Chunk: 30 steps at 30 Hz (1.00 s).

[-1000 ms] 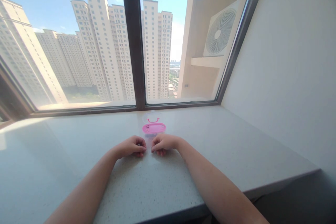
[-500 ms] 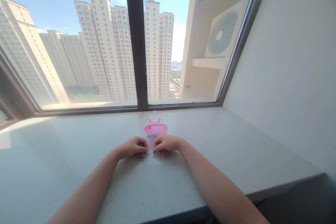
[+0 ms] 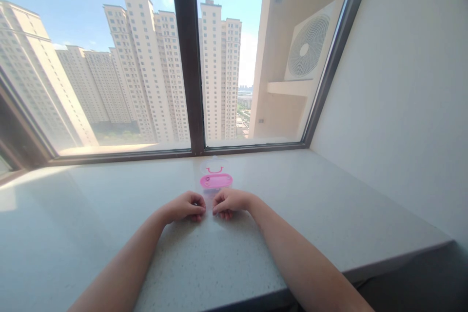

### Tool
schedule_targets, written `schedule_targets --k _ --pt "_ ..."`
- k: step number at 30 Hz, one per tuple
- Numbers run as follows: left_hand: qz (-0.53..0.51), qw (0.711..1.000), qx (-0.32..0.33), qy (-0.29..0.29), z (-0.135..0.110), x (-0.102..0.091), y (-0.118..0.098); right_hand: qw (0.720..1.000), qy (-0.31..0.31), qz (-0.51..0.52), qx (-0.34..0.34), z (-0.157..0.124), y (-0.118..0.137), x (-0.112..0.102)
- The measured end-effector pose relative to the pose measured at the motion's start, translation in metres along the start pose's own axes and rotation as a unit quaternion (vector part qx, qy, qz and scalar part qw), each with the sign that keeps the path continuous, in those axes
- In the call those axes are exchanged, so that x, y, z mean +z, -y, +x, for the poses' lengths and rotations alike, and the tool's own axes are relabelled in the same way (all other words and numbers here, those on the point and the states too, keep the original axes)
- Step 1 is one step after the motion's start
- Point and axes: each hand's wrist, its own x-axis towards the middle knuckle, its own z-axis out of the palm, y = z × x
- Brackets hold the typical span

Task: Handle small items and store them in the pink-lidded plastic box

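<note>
On the pale speckled sill (image 3: 219,258), a small pink oval box (image 3: 216,181) stands with its clear lid (image 3: 214,165) raised behind it; a pink curved handle shows on the lid. A few tiny dark items lie in the box, too small to name. Just in front of it, my left hand (image 3: 190,205) is closed with thumb and fingertips pinched together. Facing it across a narrow gap, my right hand (image 3: 228,203) is pinched in the same way. Whatever the fingertips hold is too small to make out.
A window with a dark frame (image 3: 197,152) rises behind the box. To the right, a white wall (image 3: 395,107) meets the sill. The sill's front edge (image 3: 398,256) drops off at the lower right. Outside are tall buildings and an air-conditioner unit (image 3: 309,46).
Both hands keep their pinched pose in front of the box, with hardly any movement. The view has shifted very slightly.
</note>
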Motion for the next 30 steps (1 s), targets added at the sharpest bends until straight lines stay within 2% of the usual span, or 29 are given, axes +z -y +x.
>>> schedule_targets --k 30 --pt "0.010 1.000 -0.004 -0.002 0.0010 0.0005 -0.0006 1.000 -0.004 0.004 -0.002 0.0009 -0.0009 -0.0002"
